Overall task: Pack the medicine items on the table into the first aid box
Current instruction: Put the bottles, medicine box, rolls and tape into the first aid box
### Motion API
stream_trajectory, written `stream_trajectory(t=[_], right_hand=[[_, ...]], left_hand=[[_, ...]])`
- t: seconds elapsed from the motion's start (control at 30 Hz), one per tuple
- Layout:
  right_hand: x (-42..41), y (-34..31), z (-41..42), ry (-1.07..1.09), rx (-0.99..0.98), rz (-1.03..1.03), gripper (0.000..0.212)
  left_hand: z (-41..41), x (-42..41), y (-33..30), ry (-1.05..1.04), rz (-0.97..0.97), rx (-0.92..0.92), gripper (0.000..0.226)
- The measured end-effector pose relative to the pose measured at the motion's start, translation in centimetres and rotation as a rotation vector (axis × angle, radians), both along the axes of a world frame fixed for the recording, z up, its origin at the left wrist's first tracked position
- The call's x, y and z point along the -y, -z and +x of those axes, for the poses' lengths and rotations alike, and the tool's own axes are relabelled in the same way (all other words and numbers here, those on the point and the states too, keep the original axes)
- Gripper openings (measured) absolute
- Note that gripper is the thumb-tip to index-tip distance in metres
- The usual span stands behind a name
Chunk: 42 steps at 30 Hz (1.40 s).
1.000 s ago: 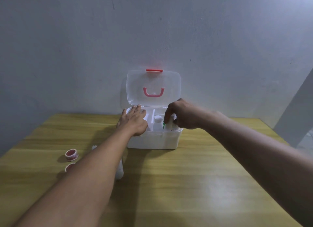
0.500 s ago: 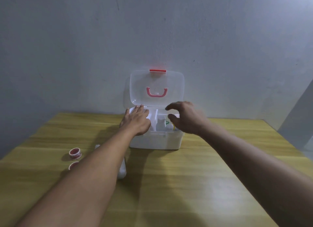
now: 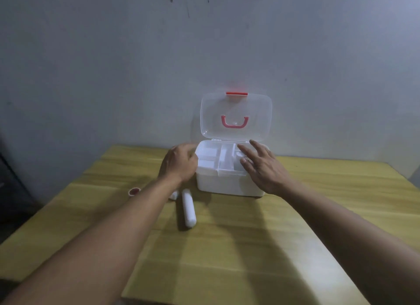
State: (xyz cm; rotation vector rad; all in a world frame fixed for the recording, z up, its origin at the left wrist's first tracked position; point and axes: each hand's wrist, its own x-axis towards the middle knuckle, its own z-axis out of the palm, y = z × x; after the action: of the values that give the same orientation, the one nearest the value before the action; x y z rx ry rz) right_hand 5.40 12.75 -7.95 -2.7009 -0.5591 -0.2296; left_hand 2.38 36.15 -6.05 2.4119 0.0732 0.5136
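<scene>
The white first aid box (image 3: 227,185) stands at the back of the table with its clear lid (image 3: 236,117) raised; the lid has a pink handle and a red latch. An inner tray with white dividers shows inside. My left hand (image 3: 179,164) sits at the box's left edge, fingers curled, nothing visible in it. My right hand (image 3: 261,166) hovers over the box's right side, fingers spread and empty. A long white tube (image 3: 188,208) lies on the table in front of the box's left corner. A small red-and-white tape roll (image 3: 134,191) lies further left.
The wooden table (image 3: 227,247) runs forward towards me, with its left edge near the tape roll. A grey wall stands right behind the box. Another small white item (image 3: 173,194) peeks out beside my left forearm.
My right hand has let go of the bottle in the box and lifted back with its fingers spread. My left hand has slid off the tray to the box's left edge. The view has shifted.
</scene>
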Motion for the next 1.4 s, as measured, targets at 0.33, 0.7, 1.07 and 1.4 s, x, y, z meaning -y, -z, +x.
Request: stream_trajectory(t=[0.33,0.7,1.07,1.4], right_hand=[[-0.2,0.5,0.0,0.014,0.020,-0.001,0.052],[-0.3,0.3,-0.2,0.021,0.006,0.039,0.050],[-0.3,0.4,-0.2,0.030,0.006,0.042,0.050],[-0.4,0.3,-0.4,0.022,0.002,0.046,0.050]], left_hand=[[-5.6,-1.5,3.0,-0.169,0.115,-0.391,0.054],[-7.2,-0.5,5.4,-0.170,0.169,-0.357,0.048],[-7.7,0.3,5.7,-0.277,0.117,-0.339,0.052],[-6.1,-0.4,2.4,-0.338,-0.030,-0.020,0.018]])
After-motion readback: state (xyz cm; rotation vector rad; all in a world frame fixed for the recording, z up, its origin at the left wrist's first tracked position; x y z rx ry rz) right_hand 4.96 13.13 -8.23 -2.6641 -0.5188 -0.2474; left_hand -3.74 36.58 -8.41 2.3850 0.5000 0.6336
